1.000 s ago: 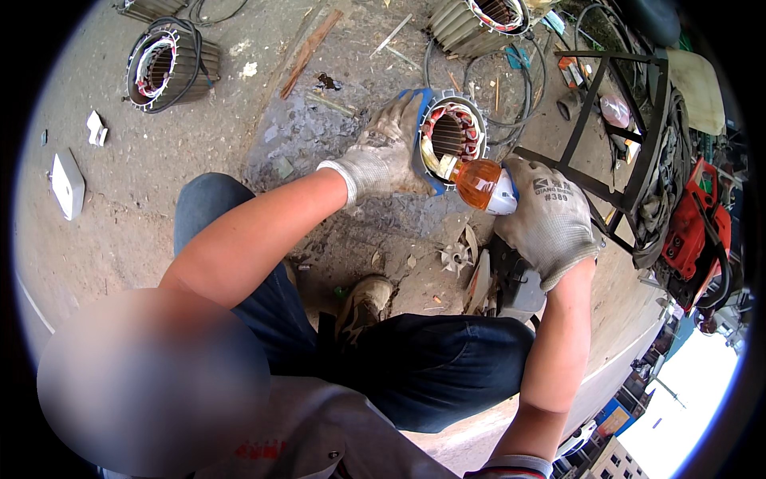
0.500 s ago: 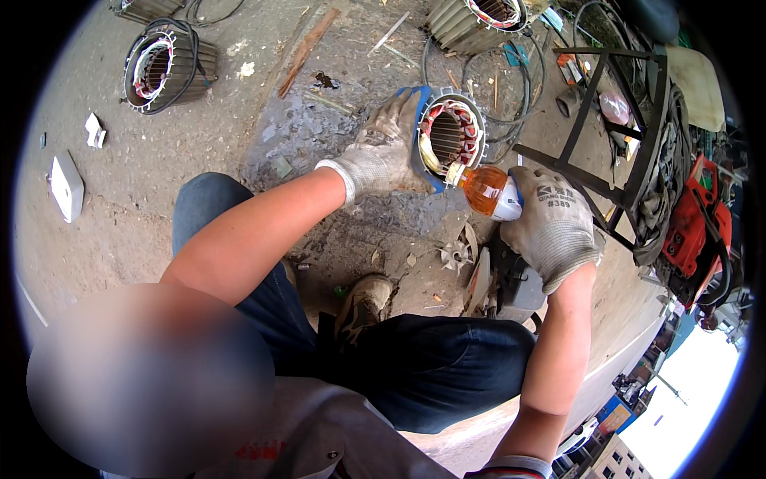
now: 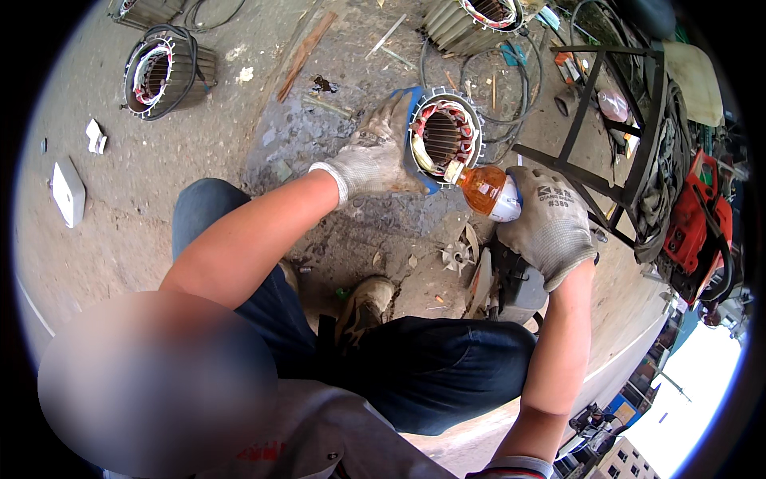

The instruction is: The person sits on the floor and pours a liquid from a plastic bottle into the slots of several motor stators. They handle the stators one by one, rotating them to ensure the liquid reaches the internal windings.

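Note:
A motor stator [image 3: 447,137] with red and white windings stands on the ground in front of me, its round opening facing up toward me. My left hand [image 3: 375,152], in a white work glove with blue coating, grips the stator's left side. In my gloved right hand [image 3: 549,214] is a plastic bottle [image 3: 484,190] of amber liquid with a white label. The bottle lies tilted, its neck pointing left at the windings on the stator's near rim. Whether liquid is flowing out I cannot tell.
More stators, one at the upper left [image 3: 163,72] and one behind [image 3: 467,24], stand on the stained floor. A black metal frame [image 3: 578,128] and a red machine [image 3: 698,211] are to the right. A small fan impeller [image 3: 457,256] lies near my foot.
The stator's top and my left hand have shifted slightly left. The bottle stays at the near rim, almost unmoved.

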`<state>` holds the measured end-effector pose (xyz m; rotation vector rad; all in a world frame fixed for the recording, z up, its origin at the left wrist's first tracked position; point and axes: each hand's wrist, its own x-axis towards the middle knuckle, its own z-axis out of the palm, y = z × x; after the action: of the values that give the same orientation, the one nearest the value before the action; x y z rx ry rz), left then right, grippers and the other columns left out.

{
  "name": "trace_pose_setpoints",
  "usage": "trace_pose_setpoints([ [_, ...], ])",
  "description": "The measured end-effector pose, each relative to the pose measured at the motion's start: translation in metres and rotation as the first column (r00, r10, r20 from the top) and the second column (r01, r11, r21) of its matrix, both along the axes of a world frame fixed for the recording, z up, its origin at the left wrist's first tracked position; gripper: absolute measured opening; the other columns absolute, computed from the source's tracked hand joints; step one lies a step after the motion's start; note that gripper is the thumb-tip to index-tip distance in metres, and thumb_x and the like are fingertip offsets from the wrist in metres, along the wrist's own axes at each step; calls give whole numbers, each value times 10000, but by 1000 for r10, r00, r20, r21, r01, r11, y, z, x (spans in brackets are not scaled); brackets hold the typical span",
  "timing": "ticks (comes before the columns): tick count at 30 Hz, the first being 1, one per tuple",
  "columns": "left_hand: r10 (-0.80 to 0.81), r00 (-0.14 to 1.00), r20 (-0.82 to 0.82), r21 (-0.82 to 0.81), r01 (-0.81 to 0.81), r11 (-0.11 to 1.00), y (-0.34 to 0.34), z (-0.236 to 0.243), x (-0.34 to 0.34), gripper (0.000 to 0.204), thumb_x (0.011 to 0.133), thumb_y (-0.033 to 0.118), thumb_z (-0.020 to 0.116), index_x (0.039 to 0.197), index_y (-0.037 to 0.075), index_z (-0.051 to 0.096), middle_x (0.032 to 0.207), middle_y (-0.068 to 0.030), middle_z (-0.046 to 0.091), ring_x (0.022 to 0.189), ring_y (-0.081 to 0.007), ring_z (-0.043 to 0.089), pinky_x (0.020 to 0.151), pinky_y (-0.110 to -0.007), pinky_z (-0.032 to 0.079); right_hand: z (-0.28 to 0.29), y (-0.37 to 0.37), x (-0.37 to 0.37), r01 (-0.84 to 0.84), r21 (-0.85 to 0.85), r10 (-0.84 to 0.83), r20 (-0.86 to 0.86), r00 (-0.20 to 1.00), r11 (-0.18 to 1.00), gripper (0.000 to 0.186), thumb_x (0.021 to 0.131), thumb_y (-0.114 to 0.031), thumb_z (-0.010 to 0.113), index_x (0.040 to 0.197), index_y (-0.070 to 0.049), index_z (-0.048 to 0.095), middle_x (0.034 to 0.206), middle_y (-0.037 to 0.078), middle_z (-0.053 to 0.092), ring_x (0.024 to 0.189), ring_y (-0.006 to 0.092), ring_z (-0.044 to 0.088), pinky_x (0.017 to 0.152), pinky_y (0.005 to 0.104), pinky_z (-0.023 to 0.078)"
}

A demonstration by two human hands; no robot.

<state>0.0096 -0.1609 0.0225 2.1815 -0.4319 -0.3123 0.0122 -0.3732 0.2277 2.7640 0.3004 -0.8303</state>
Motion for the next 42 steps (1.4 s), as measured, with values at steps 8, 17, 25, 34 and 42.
trace_pose_setpoints([
  [8,-37,978,204,74,22,997,13,-23,1,1375,642,699,874,1676,84,209,1694,-181,277,1594,-363,221,1343,-479,100,-13,-12,2,52,211,-51,-12,999,976,695,664,-210,830,1321,-62,656,1147,243,731,1101,418,693,972,482,552],
  [17,-203,953,225,65,194,979,29,-24,8,1473,635,722,891,1685,71,90,1703,-167,273,1609,-309,200,1347,-492,18,-28,-24,-5,197,543,-175,-91,980,816,768,664,-183,849,1383,-26,627,1235,228,726,1134,374,708,1006,435,552],
  [25,-261,951,166,70,253,965,30,-13,8,1197,786,740,740,1682,121,242,1727,-187,219,1613,-392,106,1333,-534,-42,-19,-25,-25,406,752,-463,-152,873,520,762,696,-168,905,1381,-11,611,1204,137,738,1064,216,693,997,375,537],
  [34,-271,910,314,196,217,956,31,-18,9,1137,838,731,688,1686,122,237,1724,-230,192,1608,-426,105,1326,-554,-21,3,-44,-7,429,769,-544,-127,829,474,650,732,-136,909,1309,-14,636,1167,83,744,1023,153,684,973,349,547],
  [42,-198,956,215,104,179,978,37,-2,13,1271,736,691,812,1637,41,196,1660,-228,274,1556,-409,230,1322,-486,147,-33,-55,50,423,724,-545,-79,835,545,597,751,-210,919,1257,-24,664,1136,110,779,996,192,746,935,365,588],
])
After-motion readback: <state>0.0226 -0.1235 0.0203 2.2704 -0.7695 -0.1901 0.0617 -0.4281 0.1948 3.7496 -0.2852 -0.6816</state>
